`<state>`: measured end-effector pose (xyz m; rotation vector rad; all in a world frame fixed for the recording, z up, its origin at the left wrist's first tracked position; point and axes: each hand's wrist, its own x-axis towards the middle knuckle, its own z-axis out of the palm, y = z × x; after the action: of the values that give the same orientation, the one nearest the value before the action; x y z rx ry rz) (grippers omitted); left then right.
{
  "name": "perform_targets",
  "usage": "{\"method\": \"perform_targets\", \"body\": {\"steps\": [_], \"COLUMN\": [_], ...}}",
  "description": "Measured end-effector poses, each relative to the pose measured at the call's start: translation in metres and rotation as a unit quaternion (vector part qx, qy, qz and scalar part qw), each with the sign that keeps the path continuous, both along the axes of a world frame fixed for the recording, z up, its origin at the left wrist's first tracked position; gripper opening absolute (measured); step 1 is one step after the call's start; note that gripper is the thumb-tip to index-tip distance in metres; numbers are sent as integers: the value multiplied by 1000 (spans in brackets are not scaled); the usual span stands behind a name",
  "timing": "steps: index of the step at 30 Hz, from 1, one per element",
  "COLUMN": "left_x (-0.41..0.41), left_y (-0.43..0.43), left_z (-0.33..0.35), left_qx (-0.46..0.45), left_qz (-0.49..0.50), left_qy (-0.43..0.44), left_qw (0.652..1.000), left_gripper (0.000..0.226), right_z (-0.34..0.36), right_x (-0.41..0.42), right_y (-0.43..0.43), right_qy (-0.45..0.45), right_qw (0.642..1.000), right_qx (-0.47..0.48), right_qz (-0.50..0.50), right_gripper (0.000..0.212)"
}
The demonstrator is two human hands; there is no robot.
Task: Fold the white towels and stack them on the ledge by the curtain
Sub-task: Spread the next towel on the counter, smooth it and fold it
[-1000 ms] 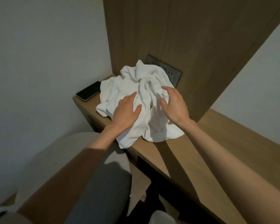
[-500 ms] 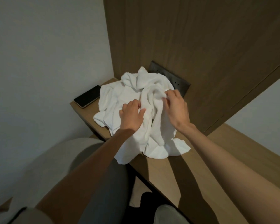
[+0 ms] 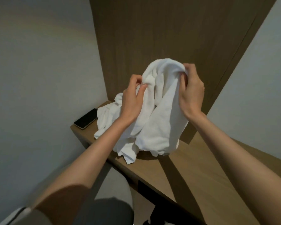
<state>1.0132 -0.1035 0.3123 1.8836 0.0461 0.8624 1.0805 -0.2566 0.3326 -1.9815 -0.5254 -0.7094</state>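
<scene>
A white towel (image 3: 162, 120) hangs bunched in the air above the wooden ledge (image 3: 182, 169), its lower edge still touching the wood. My left hand (image 3: 133, 98) pinches its upper left fold. My right hand (image 3: 191, 93) is closed on the top right of the same towel. More crumpled white towel (image 3: 107, 117) lies on the ledge behind my left wrist; I cannot tell whether it is a separate towel. No curtain is in view.
A black phone (image 3: 86, 118) lies at the ledge's left end, close to the white wall. A tall wooden panel (image 3: 152, 38) rises behind the ledge. A rounded grey seat (image 3: 113, 185) sits below the ledge's front edge.
Both hands closed on the towel and raised it from the pile on the ledge. It now hides the dark socket plate on the panel.
</scene>
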Motion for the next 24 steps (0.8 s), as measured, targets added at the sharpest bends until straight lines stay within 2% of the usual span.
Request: {"method": "perform_targets", "body": {"steps": [7, 13, 17, 24], "left_x": [-22, -31, -32, -12], "left_y": [-55, -127, -179, -267], "left_z": [25, 29, 21, -7], "left_qx": [-26, -31, -12, 66], "left_qz": [-58, -155, -226, -259], "left_qy": [-65, -42, -23, 38], "left_qw": [996, 987, 974, 963], "left_gripper": [10, 10, 7, 8], "right_z": [28, 31, 22, -5], "right_x": [-46, -84, -101, -111], "right_y": [-71, -153, -218, -335], "right_qy": [-54, -51, -24, 35], "right_qw": [993, 976, 954, 914], "right_qx": [17, 1, -44, -140], "right_qz": [-107, -211, -296, -379], "right_gripper": [21, 19, 19, 22]}}
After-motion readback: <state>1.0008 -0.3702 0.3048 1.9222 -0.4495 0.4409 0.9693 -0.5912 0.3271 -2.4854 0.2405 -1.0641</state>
